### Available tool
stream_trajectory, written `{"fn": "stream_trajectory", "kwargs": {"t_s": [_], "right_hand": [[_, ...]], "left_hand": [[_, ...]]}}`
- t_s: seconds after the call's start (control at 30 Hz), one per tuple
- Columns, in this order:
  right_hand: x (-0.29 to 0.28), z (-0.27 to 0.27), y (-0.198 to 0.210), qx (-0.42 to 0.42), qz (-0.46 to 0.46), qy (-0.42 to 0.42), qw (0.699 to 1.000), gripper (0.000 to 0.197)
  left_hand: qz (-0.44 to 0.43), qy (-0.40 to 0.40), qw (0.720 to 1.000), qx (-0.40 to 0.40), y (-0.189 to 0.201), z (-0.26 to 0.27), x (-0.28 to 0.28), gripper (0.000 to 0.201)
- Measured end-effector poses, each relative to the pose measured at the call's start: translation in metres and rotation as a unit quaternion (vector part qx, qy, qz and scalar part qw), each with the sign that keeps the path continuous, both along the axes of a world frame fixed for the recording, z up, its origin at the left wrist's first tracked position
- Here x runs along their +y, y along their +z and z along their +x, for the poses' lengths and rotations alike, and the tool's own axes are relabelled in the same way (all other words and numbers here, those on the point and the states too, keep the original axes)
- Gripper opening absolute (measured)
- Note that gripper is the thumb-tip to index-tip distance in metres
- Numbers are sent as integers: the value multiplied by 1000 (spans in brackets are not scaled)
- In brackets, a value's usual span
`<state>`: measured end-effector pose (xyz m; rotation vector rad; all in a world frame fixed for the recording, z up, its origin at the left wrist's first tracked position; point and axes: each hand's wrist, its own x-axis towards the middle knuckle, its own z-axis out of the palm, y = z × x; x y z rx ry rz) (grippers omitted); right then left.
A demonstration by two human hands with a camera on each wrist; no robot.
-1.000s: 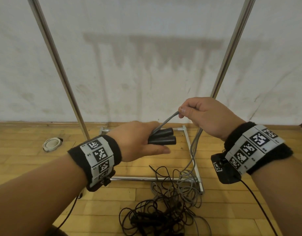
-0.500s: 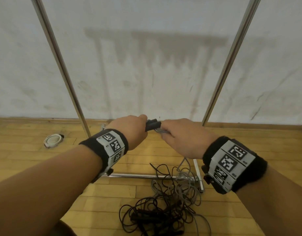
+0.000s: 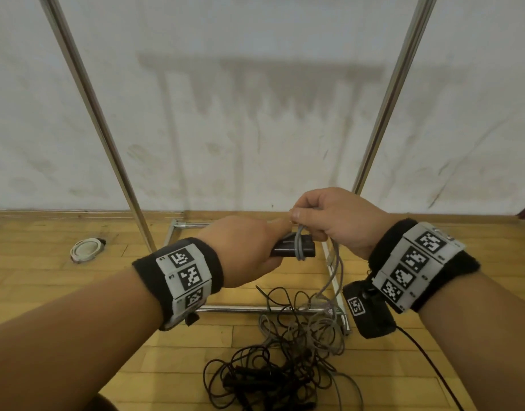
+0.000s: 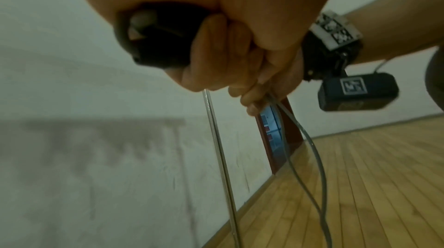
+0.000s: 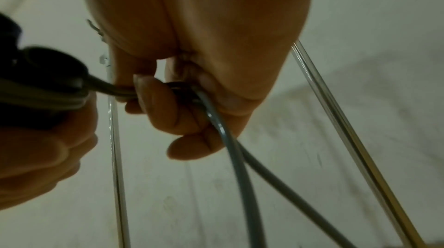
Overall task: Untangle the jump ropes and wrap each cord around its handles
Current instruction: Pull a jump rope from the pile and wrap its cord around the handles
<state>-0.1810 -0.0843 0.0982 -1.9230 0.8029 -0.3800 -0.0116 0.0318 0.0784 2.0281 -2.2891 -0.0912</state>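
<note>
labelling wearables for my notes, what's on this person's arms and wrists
Both forearms are bare, no sleeves. Each wrist carries a black band with white square tiles printed with black-and-white coded markers. A black box with its own marker hangs under the right wrist, trailing a thin black cable.

handles [image 3: 292,248]: matt black plastic | cord [image 3: 329,281]: smooth grey (rubbery) | floor [image 3: 47,277]: glossy wood | rack [image 3: 101,123]: shiny metal

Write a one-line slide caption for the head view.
Left hand grips two black handles while right hand loops the grey cord around them, above tangled ropes.
</note>
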Motion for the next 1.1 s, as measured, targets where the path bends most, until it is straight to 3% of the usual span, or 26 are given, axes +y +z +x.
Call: {"fn": "stream_trajectory", "kwargs": {"t_s": [0.17, 0.3, 0.4, 0.47, 0.6, 0.83, 0.9, 1.0, 1.1], "right_hand": [[11, 14, -19, -108, 148, -49, 982, 30], [27, 24, -30, -101, 189, -71, 974, 39], [37, 24, -38, -47, 132, -53, 989, 44], [45, 23, -41, 25, 41, -17, 999, 44], [59, 24, -32, 176, -156, 97, 967, 30], [57, 17, 21, 210, -290, 146, 922, 33], [51, 14, 26, 216, -301, 157, 916, 34], [35, 7, 29, 205, -289, 141, 925, 32], [15, -3, 27, 167, -257, 102, 946, 26]], "left_hand": [[-40, 65, 989, 123, 9, 11, -1, 26], [-82, 117, 973, 180, 7, 22, -8, 27], [-107, 181, 959, 190, 6, 37, -17, 28], [-115, 230, 946, 198, 6, 54, -23, 27], [-56, 288, 944, 153, -3, 82, -25, 19], [48, 220, 974, -29, -18, 45, -25, 1], [83, 179, 978, -61, -25, 25, -25, 10], [121, 117, 981, -101, -33, 6, -22, 15], [94, 62, 989, -93, -34, -2, -16, 23]]}}
